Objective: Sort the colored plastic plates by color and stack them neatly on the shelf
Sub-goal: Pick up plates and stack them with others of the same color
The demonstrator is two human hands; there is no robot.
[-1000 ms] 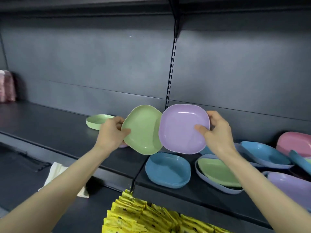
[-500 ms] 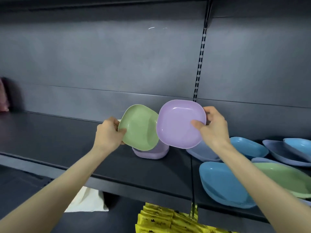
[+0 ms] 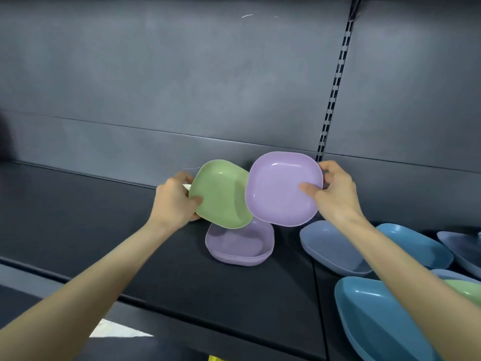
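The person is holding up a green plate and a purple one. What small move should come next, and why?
Probably the right hand lowers its purple plate onto the purple stack just below, since the colours match; the green plate in the left hand overhangs that stack and may need shifting aside.

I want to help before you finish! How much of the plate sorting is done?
Done: a small purple stack sits on the shelf. In hand: the left hand holds a green plate and the right hand a purple plate, both raised near that stack. Left: the blue plates and a second green plate lie loose and mixed at the right.
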